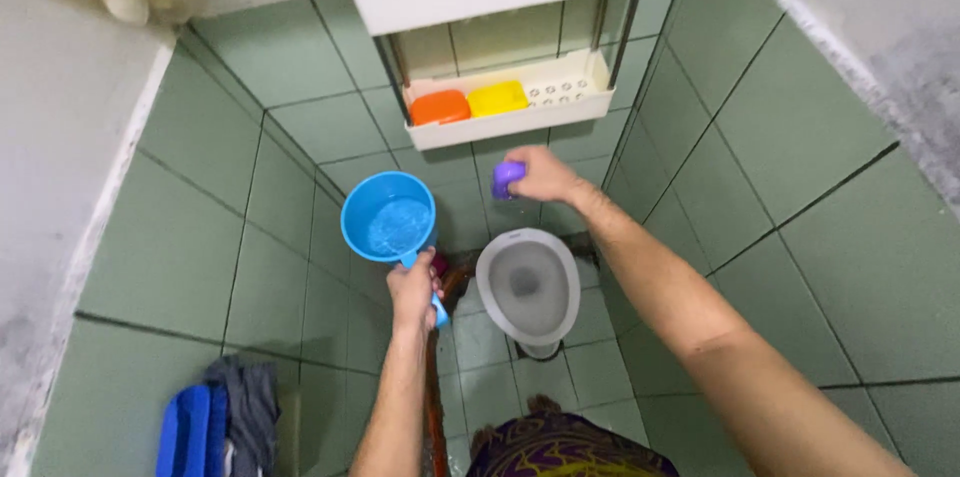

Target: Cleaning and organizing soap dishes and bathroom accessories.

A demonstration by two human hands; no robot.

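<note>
My left hand [412, 289] grips the handle of a blue water dipper [388, 219], held up with water in its bowl, left of a white toilet bowl [528, 287]. My right hand [540, 177] is stretched out above the far rim of the toilet and closed on a small purple object [507, 177]. That hand is just below the lower shelf of a white wall rack [510, 117]. The toilet has no seat and its bowl looks wet.
The rack's lower shelf holds an orange box [440, 107] and a yellow box [498, 98]. Green tiled walls close in on both sides. A blue item [184, 431] and grey cloth [245, 402] hang at lower left. A reddish hose [434, 407] runs down the floor.
</note>
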